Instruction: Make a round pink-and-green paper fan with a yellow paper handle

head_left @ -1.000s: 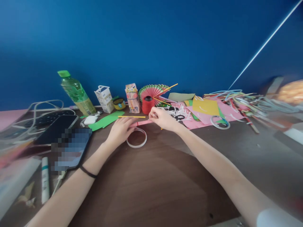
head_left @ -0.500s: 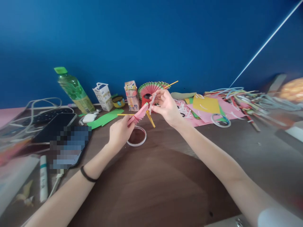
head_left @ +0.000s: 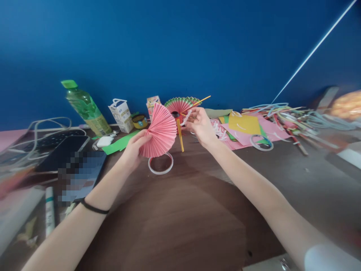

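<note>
My left hand (head_left: 135,146) is closed on a pink pleated paper fan (head_left: 164,131) at its gathered edge, with the broad folded face turned toward me. Pinched between the fingers of my right hand (head_left: 202,127) is a thin whitish strip (head_left: 186,117), probably a piece of tape or its backing. A roll of double-sided tape (head_left: 160,172) lies flat on the table just below the fan. Behind my hands stands a second pleated fan with green edges (head_left: 180,103). A yellow stick-like piece (head_left: 180,138) shows between my hands.
Along the blue wall stand a green bottle (head_left: 88,111), a white carton (head_left: 122,114) and a patterned box (head_left: 152,101). Coloured paper sheets (head_left: 244,124), another tape roll (head_left: 262,148) and a pile of strips lie right. A phone (head_left: 84,177) and marker (head_left: 50,212) lie left.
My left hand has turned the pink fan from nearly edge-on to face me, and moved slightly left. The right hand has shifted a little right, still pinching the strip.
</note>
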Demonstrator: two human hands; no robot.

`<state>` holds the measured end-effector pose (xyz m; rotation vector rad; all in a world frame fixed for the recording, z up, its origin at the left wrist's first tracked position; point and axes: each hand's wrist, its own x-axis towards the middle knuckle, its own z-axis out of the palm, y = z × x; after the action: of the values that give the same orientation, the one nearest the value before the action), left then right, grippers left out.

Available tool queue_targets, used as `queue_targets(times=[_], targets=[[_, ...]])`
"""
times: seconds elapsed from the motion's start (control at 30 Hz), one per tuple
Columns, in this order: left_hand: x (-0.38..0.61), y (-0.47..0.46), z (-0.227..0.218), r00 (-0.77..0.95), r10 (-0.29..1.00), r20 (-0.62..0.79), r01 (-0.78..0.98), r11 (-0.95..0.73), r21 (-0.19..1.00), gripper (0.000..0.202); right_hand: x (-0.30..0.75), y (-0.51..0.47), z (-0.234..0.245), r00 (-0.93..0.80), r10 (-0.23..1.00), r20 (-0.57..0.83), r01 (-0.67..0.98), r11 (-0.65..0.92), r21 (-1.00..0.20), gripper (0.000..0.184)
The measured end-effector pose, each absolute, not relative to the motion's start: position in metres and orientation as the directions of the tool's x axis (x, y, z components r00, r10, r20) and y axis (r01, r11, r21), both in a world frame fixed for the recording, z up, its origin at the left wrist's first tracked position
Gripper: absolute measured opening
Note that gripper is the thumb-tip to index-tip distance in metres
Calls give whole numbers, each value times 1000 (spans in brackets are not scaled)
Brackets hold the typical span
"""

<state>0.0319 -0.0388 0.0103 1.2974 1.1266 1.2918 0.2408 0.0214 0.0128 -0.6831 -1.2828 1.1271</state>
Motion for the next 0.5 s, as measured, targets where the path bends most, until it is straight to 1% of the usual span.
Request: queue_targets(times=[0.07, 0.13, 0.2, 0.27, 0.37, 0.43, 0.5], targets=[[33, -42, 12, 110, 991, 80, -48, -75, 996, 27, 238, 18, 14, -114, 929, 351, -306, 303, -902, 43], [36, -45, 12, 219, 972, 88, 18, -95, 995, 26, 235, 14, 15, -115, 942, 316, -324, 265, -908, 41], [40, -48, 11, 333, 934, 131, 137, -186, 973, 22, 230, 9, 16, -130, 951, 281, -332, 225, -916, 40], [42, -48, 9, 419, 892, 170, 225, -284, 932, 21, 227, 3, 17, -193, 951, 240, -347, 162, -924, 41], [44, -48, 7, 446, 869, 216, 301, -372, 878, 22, 224, -1, 19, -273, 939, 209, -386, 92, -918, 40], [44, -48, 5, 428, 867, 256, 360, -423, 832, 24, 226, 0, 21, -249, 936, 249, -425, 125, -896, 37], [45, -48, 4, 412, 865, 286, 408, -456, 791, 23, 230, 5, 23, -191, 930, 315, -448, 202, -871, 33]])
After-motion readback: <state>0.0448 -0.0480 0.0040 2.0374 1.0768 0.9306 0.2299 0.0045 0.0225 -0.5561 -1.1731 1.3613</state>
